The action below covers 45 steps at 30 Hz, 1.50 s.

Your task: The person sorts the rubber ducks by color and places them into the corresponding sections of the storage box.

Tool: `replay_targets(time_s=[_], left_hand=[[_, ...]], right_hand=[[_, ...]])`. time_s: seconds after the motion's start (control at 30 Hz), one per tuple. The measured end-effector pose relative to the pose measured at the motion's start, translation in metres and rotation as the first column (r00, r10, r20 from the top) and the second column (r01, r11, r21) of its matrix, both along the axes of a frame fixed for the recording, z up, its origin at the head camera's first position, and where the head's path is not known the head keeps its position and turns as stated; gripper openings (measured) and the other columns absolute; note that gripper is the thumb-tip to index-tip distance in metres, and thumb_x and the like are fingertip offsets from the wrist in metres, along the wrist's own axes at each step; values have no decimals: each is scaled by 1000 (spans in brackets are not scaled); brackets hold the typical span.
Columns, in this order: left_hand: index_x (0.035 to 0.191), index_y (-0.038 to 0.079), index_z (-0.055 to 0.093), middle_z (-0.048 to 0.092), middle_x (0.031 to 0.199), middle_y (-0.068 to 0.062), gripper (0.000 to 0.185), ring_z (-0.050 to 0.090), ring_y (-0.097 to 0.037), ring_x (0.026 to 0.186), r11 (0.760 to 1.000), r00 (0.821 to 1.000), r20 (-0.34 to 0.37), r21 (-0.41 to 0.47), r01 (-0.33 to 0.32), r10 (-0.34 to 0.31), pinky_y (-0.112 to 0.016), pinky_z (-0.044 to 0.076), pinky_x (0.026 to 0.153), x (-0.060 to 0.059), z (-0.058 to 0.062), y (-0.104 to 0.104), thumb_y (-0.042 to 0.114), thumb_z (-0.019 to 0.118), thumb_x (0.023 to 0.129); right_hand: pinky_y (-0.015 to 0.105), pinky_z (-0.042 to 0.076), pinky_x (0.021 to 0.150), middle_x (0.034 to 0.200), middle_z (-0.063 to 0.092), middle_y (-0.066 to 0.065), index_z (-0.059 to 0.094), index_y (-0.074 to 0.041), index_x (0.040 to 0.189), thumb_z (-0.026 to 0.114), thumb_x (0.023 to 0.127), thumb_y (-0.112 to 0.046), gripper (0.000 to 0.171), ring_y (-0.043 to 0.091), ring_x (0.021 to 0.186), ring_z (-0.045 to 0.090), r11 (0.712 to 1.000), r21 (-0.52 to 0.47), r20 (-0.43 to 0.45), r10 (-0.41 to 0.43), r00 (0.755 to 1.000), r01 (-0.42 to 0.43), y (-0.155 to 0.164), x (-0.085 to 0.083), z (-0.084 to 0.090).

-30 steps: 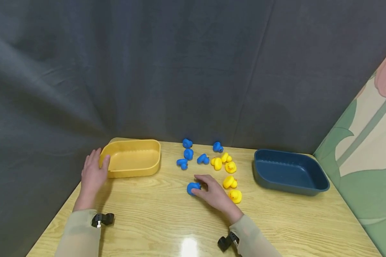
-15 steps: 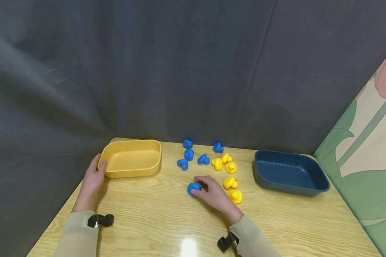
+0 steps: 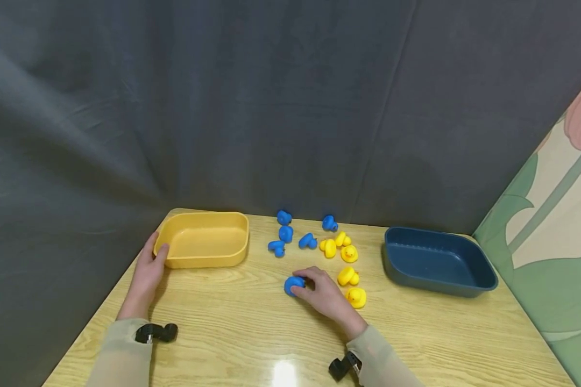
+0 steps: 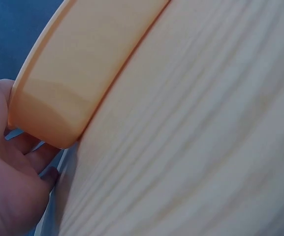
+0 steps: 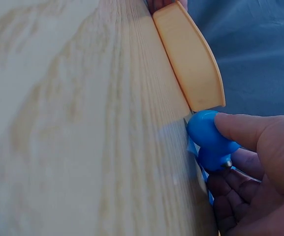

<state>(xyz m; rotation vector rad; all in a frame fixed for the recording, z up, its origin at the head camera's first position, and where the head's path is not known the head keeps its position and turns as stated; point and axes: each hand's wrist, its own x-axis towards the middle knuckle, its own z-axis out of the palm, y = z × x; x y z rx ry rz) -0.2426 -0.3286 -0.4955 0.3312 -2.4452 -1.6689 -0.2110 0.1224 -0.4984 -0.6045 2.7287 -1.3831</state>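
Here my right hand (image 3: 321,293) pinches a blue duck (image 3: 292,284) on the worktop (image 3: 252,333); my left hand (image 3: 147,271) grips the yellow tray's (image 3: 208,262) corner.

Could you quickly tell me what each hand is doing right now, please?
Left hand: grips the near left corner of the yellow tray.
Right hand: fingers curled round a blue duck on the table.

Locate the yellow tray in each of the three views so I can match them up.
Head: yellow tray at left on the table, left hand gripping its near-left corner.
Left wrist: upper left, its rounded corner against the hand.
Right wrist: top centre, seen edge-on, beyond the blue duck.
Shared landmark: the wooden table.
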Motion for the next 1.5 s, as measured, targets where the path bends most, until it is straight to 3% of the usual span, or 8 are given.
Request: replay_targets(time_s=[0.23,0.43,0.67,1.17,1.5], left_hand=[[179,18,3,2,185,-12,75,0,-36,170,1000,1000,-1,-17,21,-21,-59,6,135,-5,-4,9,47,38,120],[180,19,4,5,185,-12,76,2,-35,170,999,999,-21,-21,25,-26,-58,7,135,-3,-7,11,49,40,120],[180,21,6,6,185,-12,76,3,-36,170,998,998,-42,-21,56,-56,-60,8,135,-2,-10,11,49,41,119],[180,23,12,11,185,-11,69,7,-36,170,997,996,-58,-47,65,-68,-58,12,135,1,-11,9,43,42,120],[180,24,12,11,185,-10,69,7,-33,170,997,996,-48,-36,67,-69,-56,13,135,2,-10,10,44,41,120]], right_hand=[[51,55,107,129,74,4,78,-9,135,81,104,-22,35,27,120,67,999,-12,45,-51,998,52,0,1,-1],[46,58,100,130,74,4,77,-9,136,80,105,-25,35,23,113,67,995,-52,91,-76,993,81,1,0,3],[45,58,104,132,74,3,77,-12,138,82,104,-27,38,22,115,68,986,-84,119,-134,984,144,-5,-4,11],[48,58,109,132,74,4,74,-9,143,83,103,-24,43,26,121,71,982,-154,-15,-109,994,106,-35,-28,57],[47,60,105,141,71,10,72,-7,145,81,104,-20,43,29,125,72,982,-175,-44,-74,996,65,-67,-43,70]])
